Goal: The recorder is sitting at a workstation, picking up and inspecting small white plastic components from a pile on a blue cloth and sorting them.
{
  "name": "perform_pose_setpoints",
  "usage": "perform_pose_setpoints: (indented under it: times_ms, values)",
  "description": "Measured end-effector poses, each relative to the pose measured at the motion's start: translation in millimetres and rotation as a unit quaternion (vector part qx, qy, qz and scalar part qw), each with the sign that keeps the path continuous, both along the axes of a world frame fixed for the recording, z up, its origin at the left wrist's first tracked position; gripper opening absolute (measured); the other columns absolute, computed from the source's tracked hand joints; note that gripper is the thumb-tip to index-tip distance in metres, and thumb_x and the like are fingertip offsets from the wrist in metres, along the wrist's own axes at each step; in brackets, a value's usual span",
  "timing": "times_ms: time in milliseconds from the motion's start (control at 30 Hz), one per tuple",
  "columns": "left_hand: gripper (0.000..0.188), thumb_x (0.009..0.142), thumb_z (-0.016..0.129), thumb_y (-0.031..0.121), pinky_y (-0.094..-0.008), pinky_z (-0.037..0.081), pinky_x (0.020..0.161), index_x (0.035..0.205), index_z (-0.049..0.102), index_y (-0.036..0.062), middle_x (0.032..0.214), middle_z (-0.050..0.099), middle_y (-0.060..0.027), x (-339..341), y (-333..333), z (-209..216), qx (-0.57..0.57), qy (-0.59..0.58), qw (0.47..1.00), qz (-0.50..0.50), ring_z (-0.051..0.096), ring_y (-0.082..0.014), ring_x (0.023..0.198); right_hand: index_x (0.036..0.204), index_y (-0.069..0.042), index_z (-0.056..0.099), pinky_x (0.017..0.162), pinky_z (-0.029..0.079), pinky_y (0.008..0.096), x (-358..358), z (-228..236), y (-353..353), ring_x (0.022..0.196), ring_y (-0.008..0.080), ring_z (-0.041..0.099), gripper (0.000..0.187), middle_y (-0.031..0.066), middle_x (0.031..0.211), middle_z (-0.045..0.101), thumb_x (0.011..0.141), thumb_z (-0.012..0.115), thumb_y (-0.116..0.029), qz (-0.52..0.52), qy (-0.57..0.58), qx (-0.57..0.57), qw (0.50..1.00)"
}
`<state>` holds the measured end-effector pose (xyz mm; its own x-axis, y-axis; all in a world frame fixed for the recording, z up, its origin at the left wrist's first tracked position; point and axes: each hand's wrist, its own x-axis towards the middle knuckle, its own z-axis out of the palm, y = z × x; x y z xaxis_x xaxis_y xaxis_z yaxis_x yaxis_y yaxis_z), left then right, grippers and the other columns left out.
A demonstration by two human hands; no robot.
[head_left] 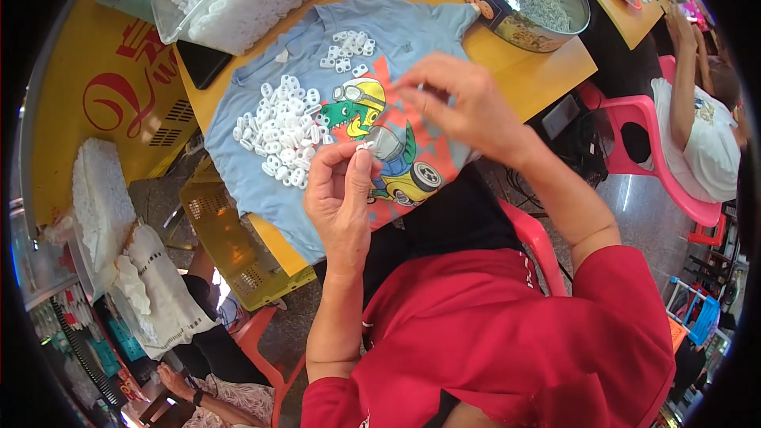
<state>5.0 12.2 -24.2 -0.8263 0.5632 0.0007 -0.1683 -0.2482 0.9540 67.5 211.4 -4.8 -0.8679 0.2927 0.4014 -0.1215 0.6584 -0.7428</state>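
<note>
White plastic pieces (287, 133) are lying heaped on the blue shirt (424, 22) over the tabletop (548, 73); our left hand (342, 192) is pinching one, our right hand (468, 103) is hovering nearby, and whether its fingers (440, 71) are grasping anything we cannot tell

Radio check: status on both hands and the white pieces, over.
Left hand pinching small white piece. Right hand above blue shirt, grip unclear. Larger white pile and smaller pile on shirt; nothing visibly blocking either hand.
</note>
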Motion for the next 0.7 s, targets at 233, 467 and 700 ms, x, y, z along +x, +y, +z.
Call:
perform_pose_setpoints:
  times_ms: [233,467,700]
  values:
    - [0.010,0.096,0.059,0.006,-0.0232,0.047,0.075,0.104,0.058,0.0002,0.088,0.062,-0.0045,-3,-1,-2,-0.017,-0.014,1.000,0.004,0.059,-0.0105,0.080,0.093,-0.001,0.066,0.064,0.049,0.0336,-21,-6,54,0.070,0.0245,0.062,0.013,0.0112,0.085,0.063,0.084,0.067,-0.011,-0.053,-0.044,0.146,0.987]
    - [0.010,0.095,0.060,0.004,-0.0220,0.047,0.074,0.103,0.058,-0.0002,0.095,0.057,-0.0028,-4,-5,-3,-0.028,0.023,0.999,-0.034,0.060,-0.0091,0.083,0.091,-0.002,0.067,0.070,0.050,0.0384,-33,-4,50,0.079,0.0303,0.064,0.013,0.0119,0.088,0.064,0.083,0.067,-0.012,-0.033,-0.095,0.186,0.977]
    - [0.010,0.095,0.059,0.004,-0.0229,0.047,0.076,0.103,0.058,-0.0006,0.094,0.058,-0.0040,-4,-3,-5,-0.021,0.026,0.999,-0.030,0.059,-0.0101,0.083,0.089,-0.002,0.067,0.071,0.049,0.0392,-36,-8,52,0.081,0.0320,0.062,0.013,0.0117,0.087,0.063,0.084,0.067,-0.014,-0.035,-0.078,0.217,0.972]
